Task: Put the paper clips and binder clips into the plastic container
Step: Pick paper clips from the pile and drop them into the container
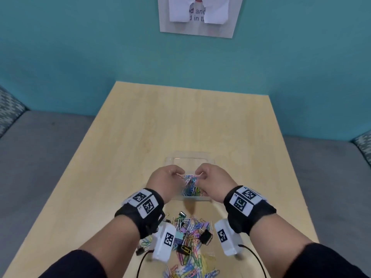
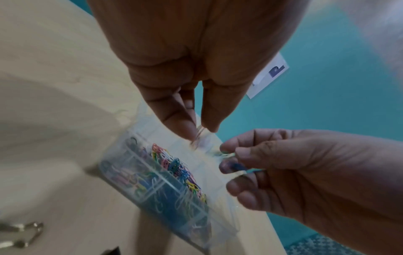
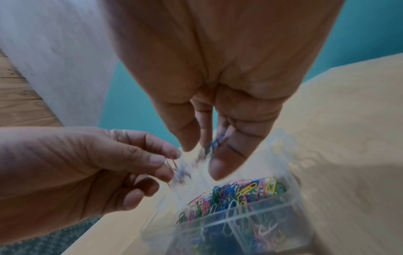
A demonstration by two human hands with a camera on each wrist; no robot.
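Observation:
A clear plastic container (image 1: 203,198) sits mid-table, partly filled with coloured paper clips (image 3: 237,191). Its open lid (image 1: 188,157) lies flat behind it. Both hands hover over the container's opening. My left hand (image 2: 199,132) pinches a pale paper clip (image 2: 197,138) between thumb and finger. My right hand (image 3: 205,155) pinches blue paper clips (image 3: 214,145), and a blurred clip (image 3: 182,174) shows in the air just below the fingers. A loose pile of paper clips and binder clips (image 1: 190,237) lies on the table between my wrists, near the front edge.
The wooden table (image 1: 180,121) runs back to a teal wall with bare surface behind the lid. Grey seating flanks it on both sides. Black binder clips (image 1: 206,236) lie in the pile. Cables hang from both wrist cameras.

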